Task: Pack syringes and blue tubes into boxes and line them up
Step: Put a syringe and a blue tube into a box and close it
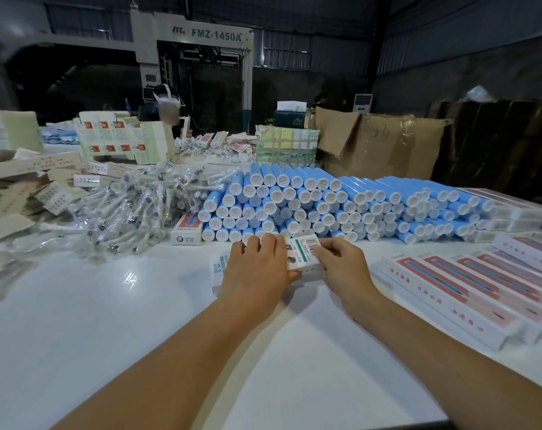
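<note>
Fingers of the right hand (341, 259) pinch the near end of a small white box (304, 254), while the left hand (257, 268) lies over its other side, fingers bent down across it and thumb tucked beneath its edge, so both grips are closed on the box. The box sits on the white tabletop (139, 321), just before the stacked blue tubes (325, 203). Bagged syringes (133, 206) lie heaped to the left. Packed boxes (468, 287) lie side by side in a row at the right.
</note>
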A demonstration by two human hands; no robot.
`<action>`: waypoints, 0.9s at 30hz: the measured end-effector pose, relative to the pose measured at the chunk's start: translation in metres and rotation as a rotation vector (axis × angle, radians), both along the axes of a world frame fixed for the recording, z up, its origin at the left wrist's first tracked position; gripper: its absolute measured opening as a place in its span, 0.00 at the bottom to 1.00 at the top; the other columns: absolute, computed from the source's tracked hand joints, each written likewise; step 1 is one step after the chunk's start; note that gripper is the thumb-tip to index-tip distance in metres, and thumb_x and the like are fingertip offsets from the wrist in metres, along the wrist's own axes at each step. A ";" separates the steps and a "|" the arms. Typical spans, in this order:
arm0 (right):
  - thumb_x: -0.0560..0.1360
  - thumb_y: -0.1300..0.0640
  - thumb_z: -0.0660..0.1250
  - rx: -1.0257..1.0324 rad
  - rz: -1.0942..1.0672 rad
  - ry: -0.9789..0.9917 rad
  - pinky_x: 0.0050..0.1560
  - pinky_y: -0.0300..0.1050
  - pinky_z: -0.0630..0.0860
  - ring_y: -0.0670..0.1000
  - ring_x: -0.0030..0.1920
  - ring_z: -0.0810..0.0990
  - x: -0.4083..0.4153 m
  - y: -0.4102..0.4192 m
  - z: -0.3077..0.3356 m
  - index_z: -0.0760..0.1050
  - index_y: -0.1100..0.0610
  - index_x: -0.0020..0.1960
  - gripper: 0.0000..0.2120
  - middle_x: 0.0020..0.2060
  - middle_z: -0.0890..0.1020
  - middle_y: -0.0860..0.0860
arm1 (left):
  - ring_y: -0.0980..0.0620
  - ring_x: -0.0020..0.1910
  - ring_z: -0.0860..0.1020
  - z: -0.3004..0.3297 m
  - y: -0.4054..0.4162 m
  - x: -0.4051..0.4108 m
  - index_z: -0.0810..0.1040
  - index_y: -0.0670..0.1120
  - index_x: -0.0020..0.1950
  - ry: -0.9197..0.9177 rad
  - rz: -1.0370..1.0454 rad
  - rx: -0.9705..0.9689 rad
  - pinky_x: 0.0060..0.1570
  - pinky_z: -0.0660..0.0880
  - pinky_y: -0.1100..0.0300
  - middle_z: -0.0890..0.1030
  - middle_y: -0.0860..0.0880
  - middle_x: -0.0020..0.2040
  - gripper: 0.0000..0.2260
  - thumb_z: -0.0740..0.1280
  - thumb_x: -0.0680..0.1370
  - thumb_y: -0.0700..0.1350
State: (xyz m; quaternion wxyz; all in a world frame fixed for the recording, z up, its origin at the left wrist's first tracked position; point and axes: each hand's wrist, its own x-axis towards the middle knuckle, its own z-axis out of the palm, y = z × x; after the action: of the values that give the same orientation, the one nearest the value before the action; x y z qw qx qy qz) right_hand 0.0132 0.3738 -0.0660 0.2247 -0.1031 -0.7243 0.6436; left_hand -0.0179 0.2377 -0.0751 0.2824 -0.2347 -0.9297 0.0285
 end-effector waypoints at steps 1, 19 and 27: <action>0.78 0.65 0.62 0.003 0.011 -0.001 0.27 0.30 0.70 0.45 0.36 0.78 0.000 -0.001 0.001 0.76 0.56 0.42 0.09 0.40 0.81 0.50 | 0.46 0.60 0.68 0.000 0.000 0.000 0.56 0.44 0.73 0.002 0.002 0.004 0.57 0.64 0.52 0.68 0.46 0.65 0.31 0.51 0.79 0.64; 0.68 0.65 0.70 -0.859 0.241 -0.014 0.38 0.51 0.83 0.58 0.43 0.84 -0.005 0.007 0.008 0.75 0.64 0.57 0.18 0.48 0.83 0.63 | 0.47 0.60 0.68 -0.001 0.011 0.006 0.57 0.45 0.72 -0.028 -0.003 0.147 0.55 0.65 0.54 0.69 0.48 0.64 0.29 0.49 0.79 0.64; 0.79 0.59 0.60 0.296 -0.078 0.112 0.31 0.34 0.75 0.44 0.36 0.80 -0.001 0.004 -0.004 0.75 0.56 0.46 0.06 0.36 0.81 0.46 | 0.46 0.59 0.68 0.001 0.014 0.010 0.58 0.44 0.70 -0.022 -0.007 0.129 0.54 0.64 0.54 0.68 0.47 0.63 0.29 0.48 0.79 0.64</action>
State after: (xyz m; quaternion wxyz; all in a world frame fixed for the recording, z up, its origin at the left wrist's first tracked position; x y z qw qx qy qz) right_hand 0.0123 0.3783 -0.0696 0.3023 -0.0608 -0.7929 0.5256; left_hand -0.0082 0.2522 -0.0744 0.2869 -0.2198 -0.9317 -0.0351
